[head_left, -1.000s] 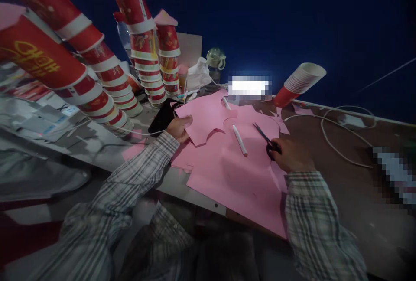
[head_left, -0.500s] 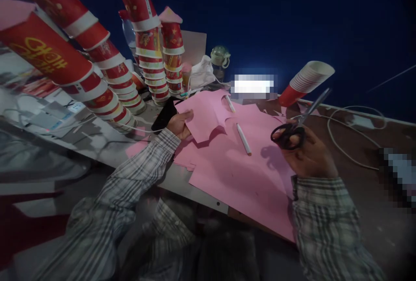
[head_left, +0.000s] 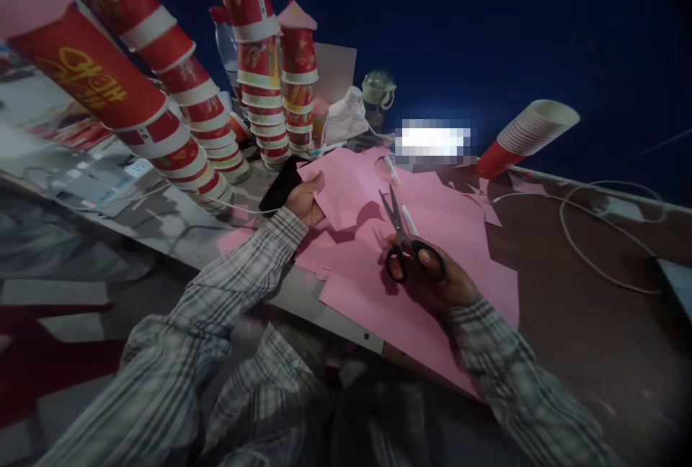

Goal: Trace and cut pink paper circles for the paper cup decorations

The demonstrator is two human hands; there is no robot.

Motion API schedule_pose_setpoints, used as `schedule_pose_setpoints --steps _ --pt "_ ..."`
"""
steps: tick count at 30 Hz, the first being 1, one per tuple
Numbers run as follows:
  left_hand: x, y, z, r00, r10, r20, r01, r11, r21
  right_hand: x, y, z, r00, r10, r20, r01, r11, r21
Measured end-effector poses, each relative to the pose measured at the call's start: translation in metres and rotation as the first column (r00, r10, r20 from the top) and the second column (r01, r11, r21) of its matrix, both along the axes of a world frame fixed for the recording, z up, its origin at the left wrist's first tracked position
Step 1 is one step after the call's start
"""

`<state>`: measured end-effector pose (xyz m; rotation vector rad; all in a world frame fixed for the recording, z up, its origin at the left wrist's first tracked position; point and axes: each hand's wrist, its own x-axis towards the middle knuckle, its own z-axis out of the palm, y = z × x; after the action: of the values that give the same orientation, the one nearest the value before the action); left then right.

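While large pink sheets (head_left: pixel 373 301) are covering the near middle of the bench (head_left: pixel 573 337), the right hand (head_left: pixel 440 283) is hovering over them, thumb and a finger gripping the scissors (head_left: pixel 401 236) through their black loops. Blades are standing parted, long axis pointing far and slightly left. Just beyond, a white marker (head_left: pixel 409 220) is lying on the pink. Key relation: the paper piece (head_left: pixel 346 189) is sitting left of and a little farther than the scissors, its free right edge facing the blade tips; touching or apart, cannot tell. The left hand (head_left: pixel 303 200), the nearer one to it, is pinching its left side, thumb on top. Farther, a second marker (head_left: pixel 391 170) is lying beside it; red cup towers (head_left: pixel 145 103) are rising far left, a cup stack (head_left: pixel 527 139) is standing far right.
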<state>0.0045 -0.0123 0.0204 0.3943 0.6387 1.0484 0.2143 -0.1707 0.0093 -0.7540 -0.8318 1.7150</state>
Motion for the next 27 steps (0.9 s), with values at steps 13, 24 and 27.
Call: schedule_pose_setpoints --steps 13,24,27 --pt "-0.002 0.001 -0.008 1.000 0.009 0.019 -0.009 1.000 -0.007 0.005 -0.002 -0.011 0.985 0.098 0.141 -0.102 0.995 0.018" --pt "0.006 -0.007 -0.004 1.000 0.010 0.022 -0.010 1.000 0.015 -0.009 -0.002 -0.007 0.976 0.069 0.205 -0.070 0.998 -0.005" --pt "0.010 -0.011 -0.007 1.000 -0.007 0.009 0.007 1.000 0.010 -0.011 -0.001 -0.008 0.972 0.062 0.226 -0.068 0.998 0.018"
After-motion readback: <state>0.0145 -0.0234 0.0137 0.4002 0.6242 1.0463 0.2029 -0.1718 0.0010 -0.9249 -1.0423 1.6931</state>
